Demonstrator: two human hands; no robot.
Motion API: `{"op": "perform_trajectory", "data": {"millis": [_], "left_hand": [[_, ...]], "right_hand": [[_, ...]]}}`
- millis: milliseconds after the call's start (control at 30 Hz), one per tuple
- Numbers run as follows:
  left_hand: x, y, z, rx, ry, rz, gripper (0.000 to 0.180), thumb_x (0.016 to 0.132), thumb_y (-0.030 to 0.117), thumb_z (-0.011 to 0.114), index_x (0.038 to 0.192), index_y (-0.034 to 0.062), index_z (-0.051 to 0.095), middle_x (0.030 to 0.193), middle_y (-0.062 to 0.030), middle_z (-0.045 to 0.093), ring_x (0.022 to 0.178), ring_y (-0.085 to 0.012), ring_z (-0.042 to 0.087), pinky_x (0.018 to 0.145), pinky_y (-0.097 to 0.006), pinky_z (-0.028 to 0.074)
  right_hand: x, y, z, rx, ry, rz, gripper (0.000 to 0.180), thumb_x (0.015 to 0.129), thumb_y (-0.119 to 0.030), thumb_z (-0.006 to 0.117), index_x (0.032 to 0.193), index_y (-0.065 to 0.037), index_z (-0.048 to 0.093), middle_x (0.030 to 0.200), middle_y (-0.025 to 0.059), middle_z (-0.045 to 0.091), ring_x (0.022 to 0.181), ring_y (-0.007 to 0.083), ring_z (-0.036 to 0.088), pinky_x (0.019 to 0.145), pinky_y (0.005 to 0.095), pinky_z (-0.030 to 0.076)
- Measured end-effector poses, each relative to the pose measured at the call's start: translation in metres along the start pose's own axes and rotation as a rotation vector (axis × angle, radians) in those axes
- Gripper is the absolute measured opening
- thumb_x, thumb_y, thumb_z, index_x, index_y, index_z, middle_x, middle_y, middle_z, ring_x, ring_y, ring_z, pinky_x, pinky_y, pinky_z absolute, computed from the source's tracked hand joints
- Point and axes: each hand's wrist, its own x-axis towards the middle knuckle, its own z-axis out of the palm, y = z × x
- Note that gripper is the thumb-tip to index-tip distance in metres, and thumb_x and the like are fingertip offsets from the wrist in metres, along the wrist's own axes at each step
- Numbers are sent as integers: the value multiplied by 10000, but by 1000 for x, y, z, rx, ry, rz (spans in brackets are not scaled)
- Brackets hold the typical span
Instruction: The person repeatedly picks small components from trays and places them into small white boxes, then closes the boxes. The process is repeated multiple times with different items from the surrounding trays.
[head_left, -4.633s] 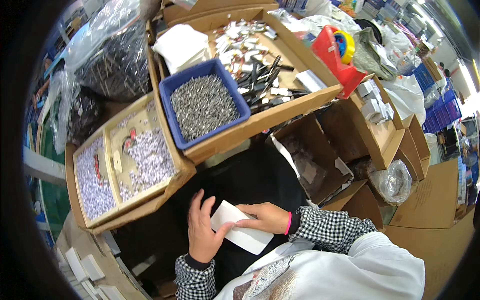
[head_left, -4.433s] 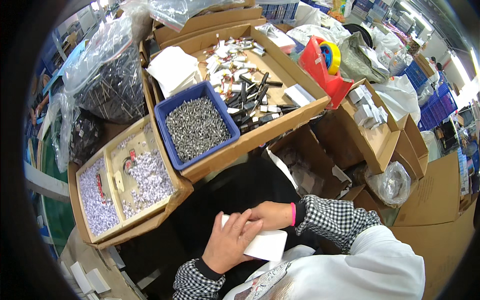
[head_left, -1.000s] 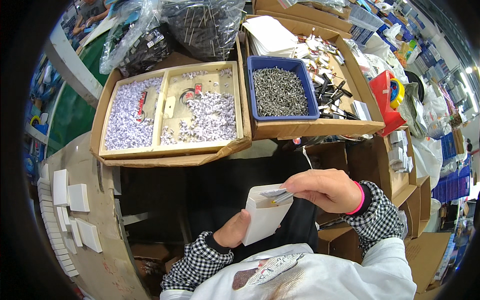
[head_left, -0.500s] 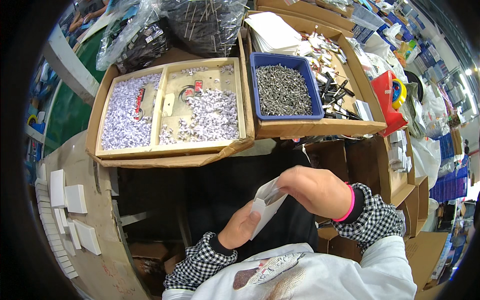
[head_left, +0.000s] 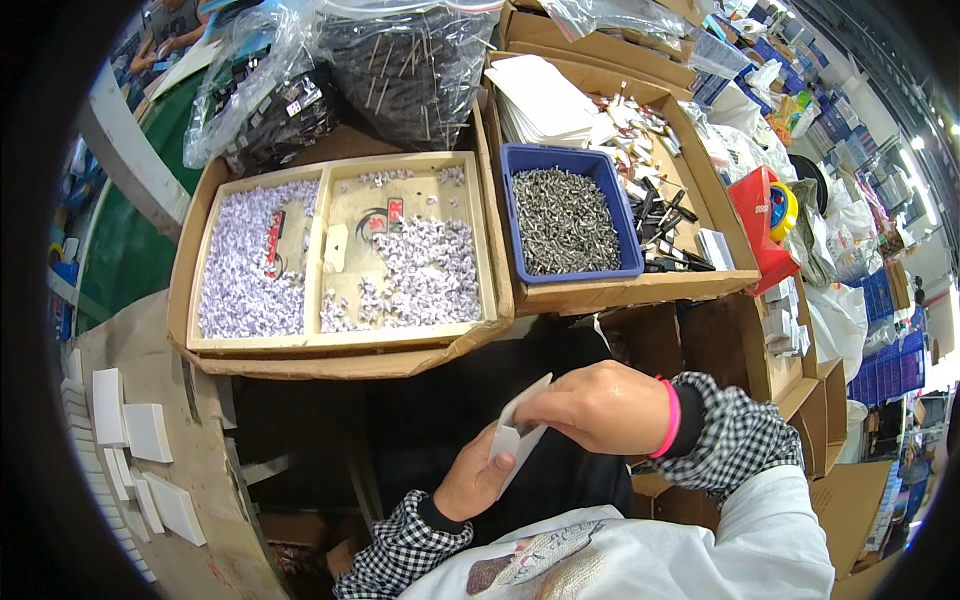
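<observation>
Hands are meeting over the lap: the left hand is pinching a small white paper packet from below, while the right hand is gripping its top, fingers closed. Judging by this, the packet is being worked but not yet laid with the white boxes.

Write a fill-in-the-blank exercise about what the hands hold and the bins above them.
1. Both hands, the left hand and the right hand, grip a small ____ box.
2. The metal screws fill a ____ bin.
3. The right wrist wears a ____ band.

Missing words: white; blue; pink
</observation>
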Motion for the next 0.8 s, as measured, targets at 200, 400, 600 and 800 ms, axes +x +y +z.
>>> {"op": "perform_trajectory", "data": {"millis": [200, 400, 600, 800], "left_hand": [[2, 2, -2, -9, 48, 65, 802, 893, 599, 420, 1369, -40, 325, 1294, -161, 457, 1202, -236, 443, 1018, -330, 329], [-1, -2, -6, -240, -4, -15, 903, 835, 664, 451, 1375, -45, 307, 1307, -149, 454, 1208, -224, 440, 1008, -340, 350], [-3, -12, -15, -407, -77, -75, 979, 784, 725, 434, 1379, -39, 286, 1285, -158, 477, 1173, -225, 477, 973, -331, 393], [-1, -11, -13, -474, -15, -112, 1053, 687, 735, 560, 1403, 36, 232, 1281, -161, 455, 1129, -273, 524, 961, -423, 447]], "right_hand": [[5, -9, -1, -228, -53, -121, 248, 782, -74, 611, 1025, -31, 602, 987, 95, 628, 941, 246, 604, 788, 299, 502], [11, -12, -26, 8, -53, -99, 276, 802, -102, 648, 1075, -74, 615, 988, 82, 646, 855, 244, 637, 719, 324, 540], [38, 51, -90, -597, 434, 208, 137, 806, -151, 654, 905, -55, 652, 831, 96, 642, 789, 274, 618, 726, 359, 506], [50, 78, -86, -662, 303, 145, 125, 797, -150, 653, 888, -65, 661, 834, 95, 639, 823, 275, 610, 753, 364, 496]]}}
